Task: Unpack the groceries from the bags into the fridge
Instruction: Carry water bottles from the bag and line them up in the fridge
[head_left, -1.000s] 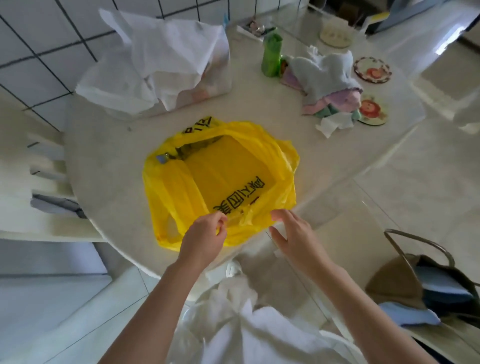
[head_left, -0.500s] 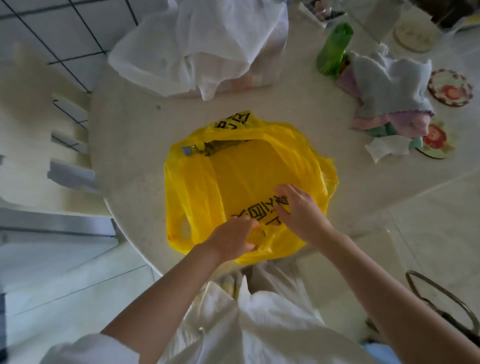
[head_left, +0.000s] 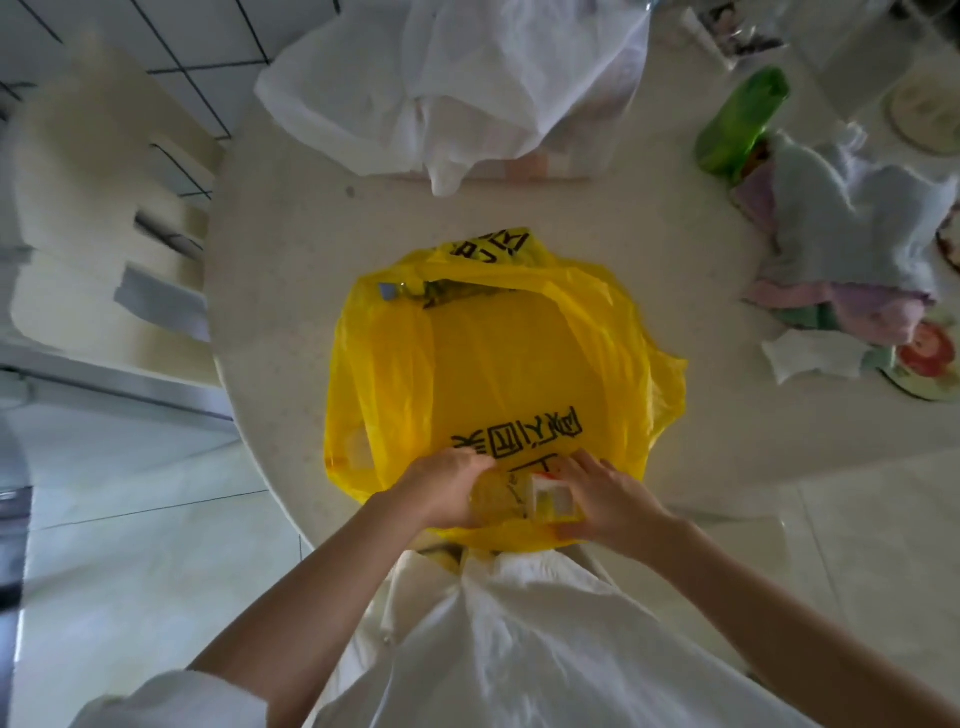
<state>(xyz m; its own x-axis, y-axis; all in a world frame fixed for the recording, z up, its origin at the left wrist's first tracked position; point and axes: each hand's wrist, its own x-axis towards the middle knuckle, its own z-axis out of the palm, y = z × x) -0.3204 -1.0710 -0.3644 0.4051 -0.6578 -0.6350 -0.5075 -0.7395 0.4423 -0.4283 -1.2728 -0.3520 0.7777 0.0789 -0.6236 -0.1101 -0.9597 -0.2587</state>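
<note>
A yellow plastic bag (head_left: 509, 374) with black printed characters lies on the round pale table (head_left: 291, 249), its mouth at the near edge. My left hand (head_left: 441, 491) grips the bag's near rim. My right hand (head_left: 605, 501) holds a small white and yellow package (head_left: 550, 496) at the bag's mouth, between both hands. A white plastic bag (head_left: 457, 78) with items inside sits at the table's far side. The fridge is out of view.
A green bottle (head_left: 740, 119) stands at the far right beside a heap of folded cloths (head_left: 852, 228) and round coasters (head_left: 930, 358). A pale chair (head_left: 88, 208) stands left of the table. My white garment fills the bottom of the view.
Both hands moved to the bag's near rim and closed together; a small white and yellow package now shows between them. The camera has leaned in over the table.
</note>
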